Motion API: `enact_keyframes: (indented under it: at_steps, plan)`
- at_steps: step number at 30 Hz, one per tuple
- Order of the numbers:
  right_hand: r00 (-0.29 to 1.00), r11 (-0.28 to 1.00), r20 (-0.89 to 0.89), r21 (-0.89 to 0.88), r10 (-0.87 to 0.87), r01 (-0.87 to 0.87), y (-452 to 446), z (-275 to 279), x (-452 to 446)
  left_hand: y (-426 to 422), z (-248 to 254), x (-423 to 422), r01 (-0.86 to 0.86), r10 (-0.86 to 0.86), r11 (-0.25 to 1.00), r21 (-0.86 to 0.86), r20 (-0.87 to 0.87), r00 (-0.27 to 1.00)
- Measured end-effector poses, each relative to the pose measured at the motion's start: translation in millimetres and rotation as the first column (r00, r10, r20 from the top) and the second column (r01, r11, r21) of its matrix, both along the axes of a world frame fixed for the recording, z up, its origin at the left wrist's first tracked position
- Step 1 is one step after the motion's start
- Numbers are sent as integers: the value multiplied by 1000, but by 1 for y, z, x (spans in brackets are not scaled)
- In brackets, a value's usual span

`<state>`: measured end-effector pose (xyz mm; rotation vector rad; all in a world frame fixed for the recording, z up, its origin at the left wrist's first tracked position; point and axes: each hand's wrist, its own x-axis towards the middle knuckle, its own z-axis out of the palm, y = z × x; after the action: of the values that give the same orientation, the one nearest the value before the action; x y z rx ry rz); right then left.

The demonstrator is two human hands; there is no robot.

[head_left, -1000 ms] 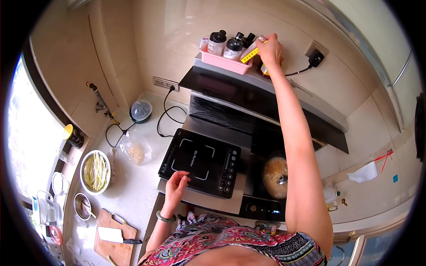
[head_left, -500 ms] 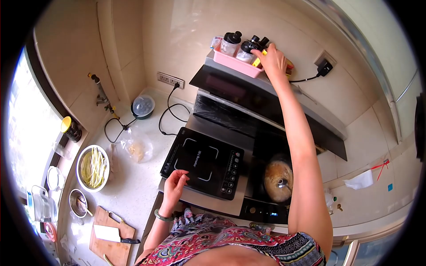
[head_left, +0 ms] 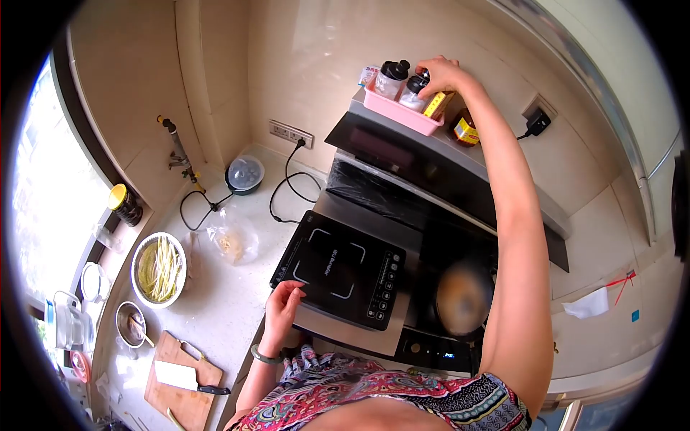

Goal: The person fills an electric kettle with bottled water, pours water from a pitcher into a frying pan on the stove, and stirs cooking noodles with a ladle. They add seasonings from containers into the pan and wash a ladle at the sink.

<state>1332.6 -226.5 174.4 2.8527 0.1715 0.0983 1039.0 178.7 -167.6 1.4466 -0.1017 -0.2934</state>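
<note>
Up on the ledge behind the stove, my right hand (head_left: 444,74) curls its fingers round a black-capped bottle (head_left: 425,75) at the back of a pink basket (head_left: 404,116). The same basket holds two clear jars with black lids (head_left: 389,80) and, just under my palm, a tilted yellow box (head_left: 435,105). My left hand (head_left: 282,307) has its fingertips pressed together with nothing visible between them. It hovers by the front left edge of the black induction cooktop (head_left: 334,269).
A pan (head_left: 463,298) with pale, blurred contents sits on the right burner. A dark jar (head_left: 464,131) stands right of the basket. On the left counter are a bowl of green strips (head_left: 159,270), a small metal bowl (head_left: 131,324), and a cleaver (head_left: 175,375) on a cutting board (head_left: 168,402).
My right hand has let go of the yellow box, which now rests in the basket, and has moved onto the black-capped bottle. The view has shifted slightly. My left hand keeps its pose.
</note>
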Motion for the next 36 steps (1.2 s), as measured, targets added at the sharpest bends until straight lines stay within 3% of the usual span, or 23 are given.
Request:
enact_keyframes:
  at_steps: [3,12,13,16,18,19,21,22,25,28,31,34,35,36]
  plan:
    - [999,999,11,26,45,-45,-2,1,-1,2,5,-2,-6,6,1000,0,5,1000]
    - [925,989,349,-52,148,-139,20,39,-50,-27,27,16,25,-17,997,-70,113,993]
    - [928,989,343,-49,147,-138,24,44,-63,-33,32,22,16,-21,999,31,177,984]
    - [904,981,383,-37,191,-191,44,47,-113,-63,73,40,-6,10,1000,-12,351,936]
    - [879,921,352,100,321,-376,50,27,-149,-85,106,53,-73,-21,986,153,538,843]
    - [865,892,324,112,383,-437,53,10,-166,-97,114,59,-164,-34,960,226,677,735]
    - [844,825,252,211,473,-525,66,-26,-205,-120,129,61,-219,-41,944,245,749,662]
    - [871,828,176,271,459,-491,75,-43,-226,-130,130,58,-254,-45,932,259,776,629]
    - [905,811,117,407,409,-420,76,-103,-281,-142,115,31,-87,-280,877,473,649,707]
    - [964,833,46,494,263,-251,63,-147,-336,-155,72,-1,9,-302,898,440,601,740]
    - [988,653,-85,757,127,-19,50,-165,-390,-164,49,-33,43,-340,879,474,562,754]
    - [998,645,-69,763,11,46,35,-182,-430,-177,38,-59,65,-383,854,517,538,751]
    - [996,618,90,783,3,-73,32,-192,-441,-181,33,-66,80,-389,849,522,517,762]
    - [997,609,79,791,-17,-53,32,-197,-449,-183,28,-69,101,-410,841,532,504,760]
